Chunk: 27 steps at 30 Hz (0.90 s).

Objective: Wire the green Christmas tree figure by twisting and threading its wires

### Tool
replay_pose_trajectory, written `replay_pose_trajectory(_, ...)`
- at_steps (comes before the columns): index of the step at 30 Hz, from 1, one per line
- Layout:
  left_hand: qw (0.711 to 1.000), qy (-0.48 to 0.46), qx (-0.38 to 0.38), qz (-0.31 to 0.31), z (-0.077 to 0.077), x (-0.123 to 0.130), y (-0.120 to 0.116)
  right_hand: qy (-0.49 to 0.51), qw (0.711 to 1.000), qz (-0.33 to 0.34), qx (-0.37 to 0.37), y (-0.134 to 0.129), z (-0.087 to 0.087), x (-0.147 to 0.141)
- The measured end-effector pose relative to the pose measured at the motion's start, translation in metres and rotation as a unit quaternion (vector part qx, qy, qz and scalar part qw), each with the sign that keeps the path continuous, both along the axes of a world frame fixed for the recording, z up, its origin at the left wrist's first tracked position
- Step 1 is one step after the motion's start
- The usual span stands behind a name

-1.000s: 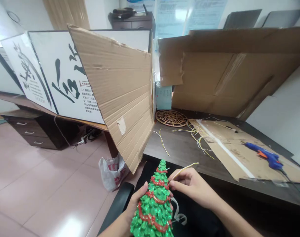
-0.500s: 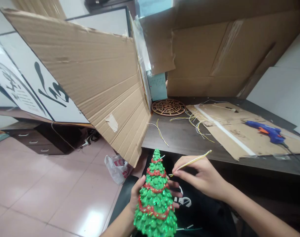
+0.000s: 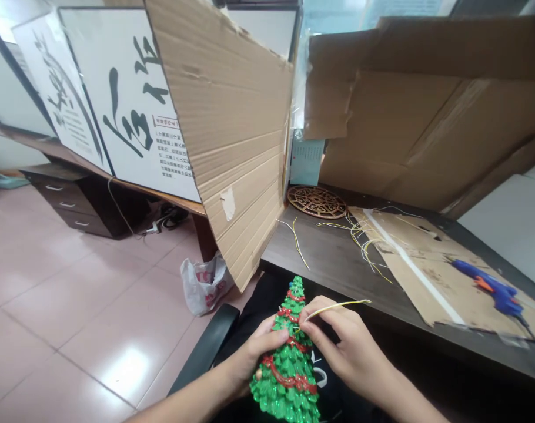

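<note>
A small green Christmas tree (image 3: 289,370) with red garlands stands over my lap, its tip pointing away from me. My left hand (image 3: 258,349) is closed round its left side, the thumb lying across the front; the other fingers are mostly hidden behind it. Between the thumb and forefinger of my right hand (image 3: 338,332) is a thin yellow-and-white wire (image 3: 338,306). One end sticks out to the right above the hand. The pinching fingertips are close against the tree's upper right side, near a red garland; whether the wire's near end enters the tree I cannot tell.
On the dark desk (image 3: 329,249) lie several loose yellow and white wires (image 3: 360,238) and a round openwork trivet (image 3: 317,201). A blue glue gun (image 3: 492,285) rests on a flat cardboard sheet (image 3: 426,258) to the right. Upright cardboard (image 3: 241,135) borders the desk's left side. A plastic bag (image 3: 203,285) sits on the floor.
My right hand has brought the wire left, up against the tree. My left thumb has come onto the tree's front, and the tree has turned a little. The view has swung left.
</note>
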<state>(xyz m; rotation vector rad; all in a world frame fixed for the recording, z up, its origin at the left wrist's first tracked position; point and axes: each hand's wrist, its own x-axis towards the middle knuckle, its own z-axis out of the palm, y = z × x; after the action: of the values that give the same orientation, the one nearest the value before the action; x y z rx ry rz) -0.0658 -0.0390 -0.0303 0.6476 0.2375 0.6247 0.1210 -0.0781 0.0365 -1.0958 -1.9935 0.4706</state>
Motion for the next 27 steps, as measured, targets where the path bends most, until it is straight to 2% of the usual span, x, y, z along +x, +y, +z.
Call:
replay_pose_trajectory(6, 1.0, 0.006, 0.001, 0.006, -0.009, -0.001, -0.001, -0.008, 0.998, -0.021, -0.059, -0.003, 0.006, 0.0)
replay_pose_trajectory(10, 1.0, 0.004, 0.006, 0.008, -0.007, 0.0, -0.001, -0.008, 0.996, -0.027, -0.086, -0.004, 0.007, 0.001)
replay_pose_trajectory(13, 1.0, 0.014, 0.009, 0.014, -0.004, 0.001, 0.0, -0.002, 0.998, -0.034, -0.06, -0.001, 0.002, 0.001)
replay_pose_trajectory(19, 0.999, 0.032, 0.013, 0.022, -0.005, 0.0, 0.0, -0.034, 0.996, -0.041, 0.07, 0.003, -0.014, 0.001)
replay_pose_trajectory(22, 0.999, 0.039, 0.012, 0.032, -0.01, 0.0, 0.0, -0.067, 0.993, -0.044, 0.084, 0.001, -0.015, 0.001)
replay_pose_trajectory(27, 0.998, 0.046, 0.014, 0.039, -0.015, -0.001, 0.001, -0.077, 0.994, -0.026, 0.076, -0.003, -0.008, 0.0)
